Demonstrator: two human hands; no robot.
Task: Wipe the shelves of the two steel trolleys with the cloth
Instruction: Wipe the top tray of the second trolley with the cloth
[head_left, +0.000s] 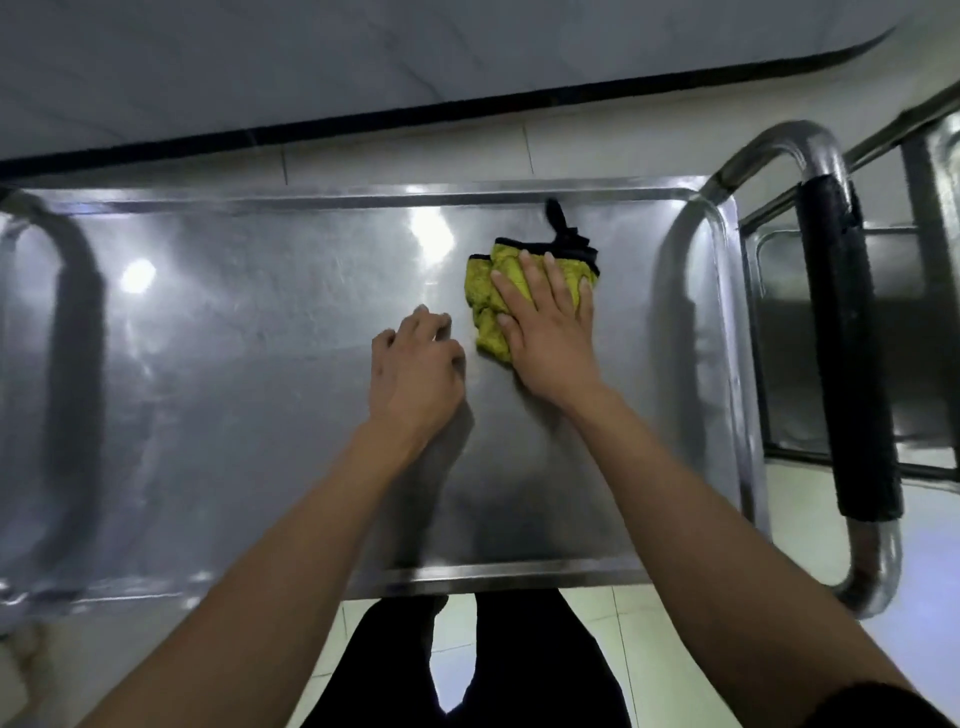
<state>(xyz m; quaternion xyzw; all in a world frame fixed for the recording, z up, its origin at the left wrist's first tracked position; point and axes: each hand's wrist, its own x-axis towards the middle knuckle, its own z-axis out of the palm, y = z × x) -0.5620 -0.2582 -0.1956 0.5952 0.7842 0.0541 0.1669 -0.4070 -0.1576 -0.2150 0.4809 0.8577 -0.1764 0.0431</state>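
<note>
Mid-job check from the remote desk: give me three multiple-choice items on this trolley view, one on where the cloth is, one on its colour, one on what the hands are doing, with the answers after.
1. Where does the cloth lie on the top shelf?
A. At the far left end
B. Right of the middle, toward the padded handle
C. Hanging over the near rim

2. What colour is the cloth?
A. Yellow-green with black trim
B. Plain white
C. Red with blue trim

3. What is the right hand doing?
A. Gripping the padded handle
B. Hanging off the shelf
C. Pressing flat on the cloth

Answers:
1 B: the cloth sits between the shelf's middle and the handle end.
2 A: yellow-green fabric with a black edge and loop shows beyond the fingers.
3 C: its fingers lie spread over the cloth, while the left hand rests bare on the steel beside it.
</note>
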